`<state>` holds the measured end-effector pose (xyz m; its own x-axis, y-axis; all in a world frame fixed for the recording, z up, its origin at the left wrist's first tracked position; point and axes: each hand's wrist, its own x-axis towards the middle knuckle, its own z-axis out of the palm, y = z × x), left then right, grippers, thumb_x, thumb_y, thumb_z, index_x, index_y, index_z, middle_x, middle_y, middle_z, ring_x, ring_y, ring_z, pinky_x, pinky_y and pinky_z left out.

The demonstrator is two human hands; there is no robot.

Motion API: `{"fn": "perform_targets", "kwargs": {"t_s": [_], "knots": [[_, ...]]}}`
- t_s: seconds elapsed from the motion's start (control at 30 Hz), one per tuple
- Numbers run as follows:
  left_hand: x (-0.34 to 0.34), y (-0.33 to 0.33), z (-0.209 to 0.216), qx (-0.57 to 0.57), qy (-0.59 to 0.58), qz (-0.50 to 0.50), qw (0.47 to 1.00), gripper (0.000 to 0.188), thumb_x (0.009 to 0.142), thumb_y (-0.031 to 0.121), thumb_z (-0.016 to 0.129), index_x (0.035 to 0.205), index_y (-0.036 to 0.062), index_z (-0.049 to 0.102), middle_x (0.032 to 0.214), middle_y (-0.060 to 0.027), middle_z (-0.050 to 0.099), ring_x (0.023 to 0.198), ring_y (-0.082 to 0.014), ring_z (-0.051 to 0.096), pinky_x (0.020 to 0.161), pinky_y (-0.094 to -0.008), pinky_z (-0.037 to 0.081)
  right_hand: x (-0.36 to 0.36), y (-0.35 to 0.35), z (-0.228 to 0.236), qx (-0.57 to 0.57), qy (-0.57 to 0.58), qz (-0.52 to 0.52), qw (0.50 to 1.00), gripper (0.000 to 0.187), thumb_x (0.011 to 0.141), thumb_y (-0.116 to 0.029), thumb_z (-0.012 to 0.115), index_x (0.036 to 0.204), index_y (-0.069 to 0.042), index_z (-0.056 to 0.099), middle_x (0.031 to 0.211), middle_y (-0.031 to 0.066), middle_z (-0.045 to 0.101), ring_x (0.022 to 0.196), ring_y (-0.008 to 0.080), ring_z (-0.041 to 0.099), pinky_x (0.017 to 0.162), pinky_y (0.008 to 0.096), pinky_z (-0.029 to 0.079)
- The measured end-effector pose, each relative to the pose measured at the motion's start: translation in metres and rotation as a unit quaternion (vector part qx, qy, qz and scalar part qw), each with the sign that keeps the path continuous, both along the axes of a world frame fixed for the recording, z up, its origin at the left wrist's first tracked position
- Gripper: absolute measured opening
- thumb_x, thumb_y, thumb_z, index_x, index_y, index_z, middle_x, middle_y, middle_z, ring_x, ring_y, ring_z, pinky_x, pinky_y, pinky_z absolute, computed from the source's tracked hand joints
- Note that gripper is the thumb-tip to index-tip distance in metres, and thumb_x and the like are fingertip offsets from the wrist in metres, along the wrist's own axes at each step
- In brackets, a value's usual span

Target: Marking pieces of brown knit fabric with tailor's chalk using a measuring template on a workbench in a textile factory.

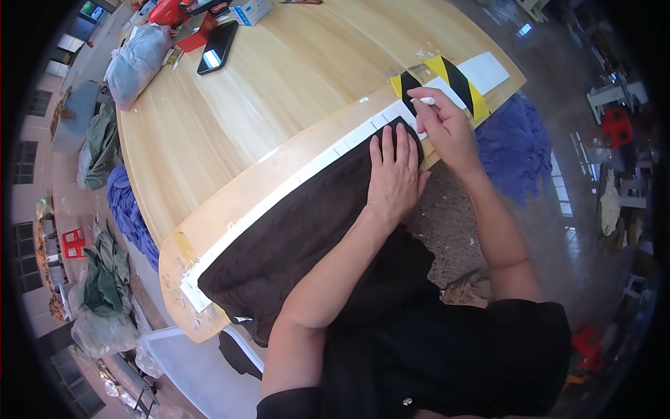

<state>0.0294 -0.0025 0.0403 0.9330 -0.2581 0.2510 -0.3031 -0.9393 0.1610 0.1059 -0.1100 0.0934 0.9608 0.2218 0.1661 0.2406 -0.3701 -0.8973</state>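
Note:
A dark brown piece of cloth lies along the table's near edge, part of it hanging toward me. My left hand rests flat on the cloth's right end, fingers stretched out and pointing away from me. Just beyond it, my right hand is closed around a small white stick, whose kind I cannot make out. The cloth's far edge lies along a white strip with dark cross marks. Yellow-and-black striped tape crosses the strip's right end, beside my right hand.
A pale wooden table carries a black phone, a red box and a stuffed plastic bag at the far left. Blue cloth lies beyond the right edge. A white tub stands at the lower left.

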Motion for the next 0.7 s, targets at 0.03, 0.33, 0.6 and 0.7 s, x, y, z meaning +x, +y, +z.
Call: {"fn": "perform_targets", "kwargs": {"t_s": [0.03,0.33,0.6,0.7], "knots": [[0.001,0.0,0.0,0.004,0.0,-0.002,1.0,0.069,0.083,0.044,0.052,0.129,-0.0054,0.038,0.135,-0.0219,0.035,0.125,-0.0387,0.031,0.105,-0.0508,0.021,0.003,0.002,-0.007,0.052,0.047,0.038,0.997,0.018,0.09,-0.01,0.05,0.105,-0.004,0.058,0.07,0.0012,0.054,0.063,0.0052,0.05,0.055,0.0196,0.039],[-0.001,-0.001,-0.002,-0.012,-0.006,-0.001,1.0,0.065,0.085,0.044,0.05,0.13,-0.0023,0.039,0.135,-0.0197,0.036,0.125,-0.0402,0.031,0.104,-0.0524,0.021,0.018,-0.008,-0.037,0.051,0.144,0.17,0.974,0.01,0.09,-0.006,0.049,0.1,-0.004,0.051,0.079,-0.0019,0.053,0.067,0.0014,0.048,0.057,0.0168,0.04],[0.0,-0.001,-0.004,-0.022,-0.016,-0.004,1.0,0.065,0.084,0.043,0.051,0.129,-0.0016,0.04,0.133,-0.0196,0.037,0.124,-0.041,0.031,0.103,-0.0528,0.022,0.019,-0.011,-0.036,0.071,0.155,0.136,0.976,0.009,0.088,-0.004,0.051,0.097,-0.003,0.053,0.08,-0.0017,0.055,0.068,0.0018,0.05,0.058,0.0169,0.041],[0.0,-0.001,-0.003,-0.018,-0.014,-0.004,1.0,0.065,0.084,0.043,0.051,0.129,-0.0016,0.04,0.133,-0.0196,0.037,0.124,-0.0409,0.031,0.103,-0.0528,0.022,0.018,-0.01,-0.035,0.046,0.149,0.142,0.977,0.009,0.088,-0.004,0.052,0.096,-0.003,0.054,0.079,-0.0017,0.055,0.068,0.0021,0.05,0.058,0.0171,0.041]]}}
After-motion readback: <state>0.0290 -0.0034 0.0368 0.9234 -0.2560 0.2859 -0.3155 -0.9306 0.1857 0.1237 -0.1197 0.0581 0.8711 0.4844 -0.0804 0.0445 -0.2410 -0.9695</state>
